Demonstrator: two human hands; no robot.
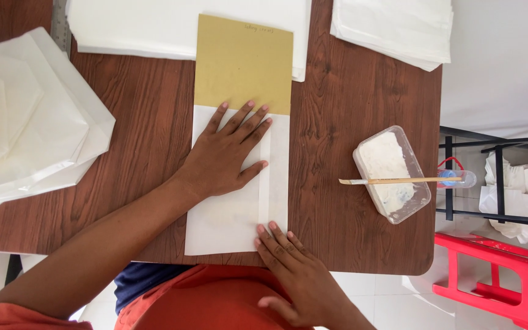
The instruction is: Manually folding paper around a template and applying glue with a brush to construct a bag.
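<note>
A white sheet of paper (pixel 227 217) lies folded lengthwise on the wooden table (pixel 349 110), with a tan cardboard template (pixel 242 61) sticking out of its far end. My left hand (pixel 224 153) lies flat, fingers spread, on the paper just below the cardboard. Lower down, my right hand (pixel 291 269) presses its fingertips on the paper's near right corner, beside the folded seam. Neither hand holds anything.
Stacks of white paper lie at the far left (pixel 25 116), top middle (pixel 135 27) and top right (pixel 398 27). A clear plastic tub of white paste (pixel 392 174) with a stick (pixel 398 181) across it sits at the right. A red stool (pixel 508 275) stands beyond the table edge.
</note>
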